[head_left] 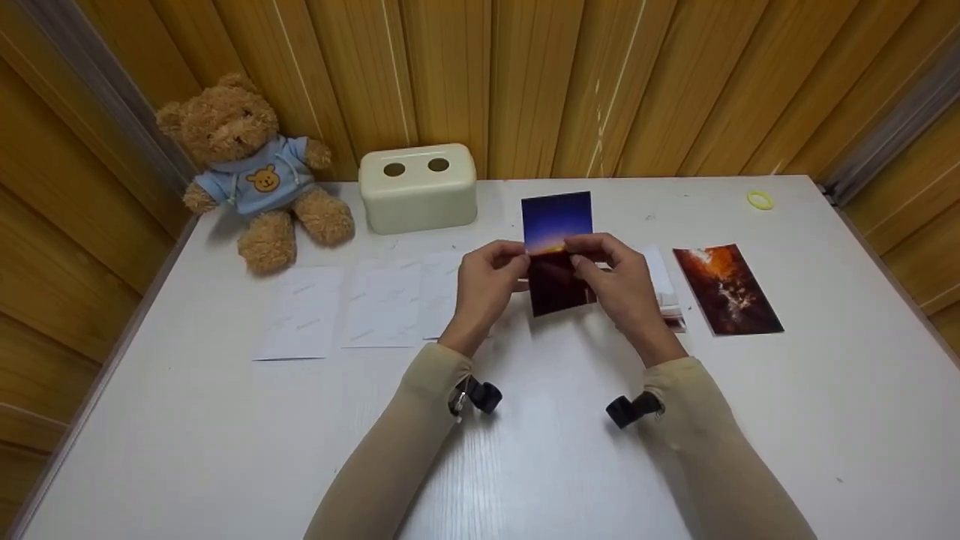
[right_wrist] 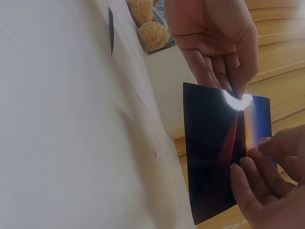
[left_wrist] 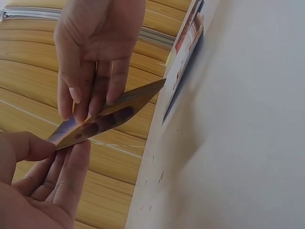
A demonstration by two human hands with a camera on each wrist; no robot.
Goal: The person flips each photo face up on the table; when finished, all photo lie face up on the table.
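A photo print point(head_left: 556, 225) with a blue-purple sky and a dark lower half is held upright above the table. My left hand point(head_left: 487, 285) pinches its left edge between thumb and fingers, as the left wrist view shows at the print's near corner point(left_wrist: 62, 143). On the opposite edge, my right hand point(head_left: 616, 281) grips it with thumb and fingertips. A bright glare crosses the print point(right_wrist: 209, 143) in the right wrist view. Partly behind the right hand lies a white-edged print or stack point(head_left: 660, 281). Farther right, an orange and dark print point(head_left: 727, 289) lies face up.
Several white sheets or face-down prints point(head_left: 296, 315) lie in a row at left. A teddy bear point(head_left: 255, 172) in a blue hoodie and a cream box with two holes point(head_left: 418, 199) stand at the back. A yellow ring point(head_left: 760, 200) lies at the back right of the white table point(head_left: 525, 465).
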